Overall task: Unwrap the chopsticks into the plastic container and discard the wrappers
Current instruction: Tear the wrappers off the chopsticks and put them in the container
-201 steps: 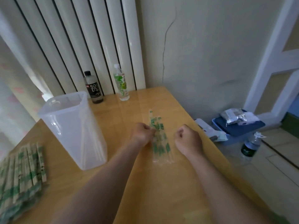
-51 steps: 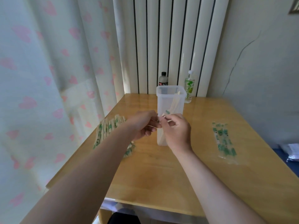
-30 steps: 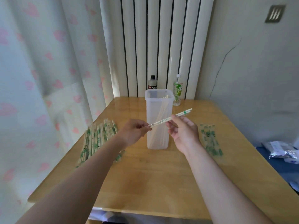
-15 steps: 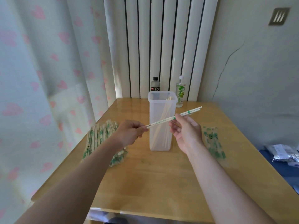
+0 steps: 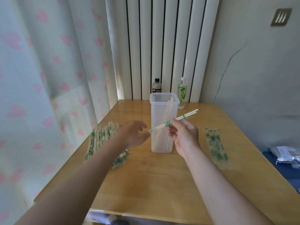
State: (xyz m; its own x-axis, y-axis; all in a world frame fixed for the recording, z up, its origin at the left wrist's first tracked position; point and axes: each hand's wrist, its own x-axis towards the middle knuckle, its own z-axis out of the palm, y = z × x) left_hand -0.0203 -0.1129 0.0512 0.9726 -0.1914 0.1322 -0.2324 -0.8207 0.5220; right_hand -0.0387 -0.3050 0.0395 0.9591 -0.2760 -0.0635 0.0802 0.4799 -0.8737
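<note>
Wooden table beside white radiator, heart-print curtain, cracked wall.

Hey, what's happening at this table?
A person is unwrapping disposable chopsticks. The right hand pinches one pair in front of the tall plastic container, which already holds several bare sticks. The left hand hovers, fingers loose, just off the pair's near tip. A pile of wrapped pairs lies to the left, empty wrappers to the right.
</note>
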